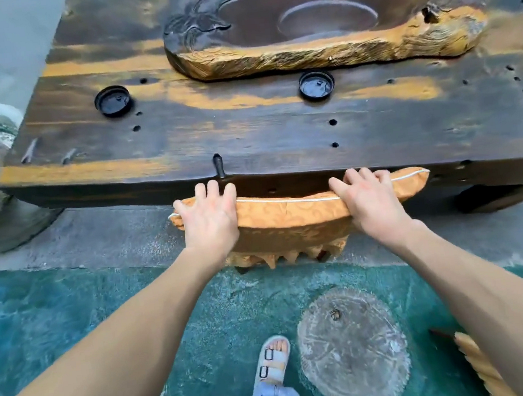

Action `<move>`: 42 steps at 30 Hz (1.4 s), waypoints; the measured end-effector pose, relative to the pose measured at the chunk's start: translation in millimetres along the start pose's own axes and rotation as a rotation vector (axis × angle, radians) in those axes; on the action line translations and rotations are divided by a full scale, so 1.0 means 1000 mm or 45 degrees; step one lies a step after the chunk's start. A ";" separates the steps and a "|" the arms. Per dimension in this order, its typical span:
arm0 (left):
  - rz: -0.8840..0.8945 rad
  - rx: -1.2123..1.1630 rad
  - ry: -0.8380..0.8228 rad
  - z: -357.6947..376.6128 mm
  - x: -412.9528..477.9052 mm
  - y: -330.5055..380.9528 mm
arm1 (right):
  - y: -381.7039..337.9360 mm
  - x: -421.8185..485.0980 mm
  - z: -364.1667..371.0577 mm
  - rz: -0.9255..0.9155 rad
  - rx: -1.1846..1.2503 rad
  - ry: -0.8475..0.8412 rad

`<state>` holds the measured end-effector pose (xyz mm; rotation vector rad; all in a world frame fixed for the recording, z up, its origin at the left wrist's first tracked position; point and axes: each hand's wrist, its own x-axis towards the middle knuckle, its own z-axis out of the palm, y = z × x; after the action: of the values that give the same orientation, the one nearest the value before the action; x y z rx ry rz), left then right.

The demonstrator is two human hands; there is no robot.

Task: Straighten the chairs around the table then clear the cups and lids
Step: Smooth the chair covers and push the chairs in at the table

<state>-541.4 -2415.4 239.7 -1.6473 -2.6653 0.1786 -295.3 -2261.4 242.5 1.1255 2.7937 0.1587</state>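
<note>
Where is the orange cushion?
Head view, centre: the orange cushion lies on the carved chair at the table's near edge, with the left hand and right hand resting on its two ends.

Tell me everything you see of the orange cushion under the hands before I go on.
The orange cushion is padded fabric with a swirled tone-on-tone pattern and white piping along its far seam. It lies flat on a carved chair seat, whose jagged pale edge shows below it. Its far side sits at the near edge of the dark wooden table. The left hand rests on its left end and the right hand towards its right, fingers spread; the right tip pokes out beyond.
</note>
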 end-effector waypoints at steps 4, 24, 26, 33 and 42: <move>0.032 0.041 -0.056 -0.001 0.019 -0.028 | -0.021 0.010 -0.007 0.002 0.035 -0.016; 0.085 0.029 -0.386 -0.020 0.029 -0.050 | -0.048 0.008 -0.033 0.040 0.210 -0.292; 0.113 0.059 -0.435 -0.027 0.023 -0.048 | -0.043 -0.002 -0.039 0.020 0.254 -0.302; 0.139 0.074 -0.545 -0.059 0.011 -0.021 | -0.011 -0.051 -0.073 0.176 0.411 -0.557; 0.379 0.039 -0.716 -0.117 -0.041 0.099 | 0.072 -0.229 -0.104 0.724 0.513 -0.635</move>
<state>-427.2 -2396.9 348.8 -2.2563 -2.7101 0.7889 -98.3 -2374.1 372.7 1.7351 2.0577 -0.5769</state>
